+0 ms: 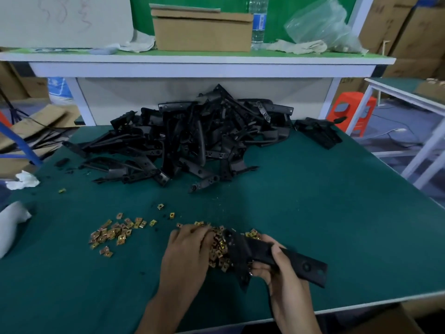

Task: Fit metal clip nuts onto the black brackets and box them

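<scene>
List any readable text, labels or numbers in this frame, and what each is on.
No text is legible.
Water bottle, blue label: print too blurred to read.
White panel: faint red scribbles, illegible.
Blue-white sack: markings too blurred to read.
Cardboard carton: dark marking, too small to read.

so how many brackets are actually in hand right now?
1: a black bracket gripped by the right hand, beside the clip nuts. The left hand holds none that shows; its underside is hidden.
</scene>
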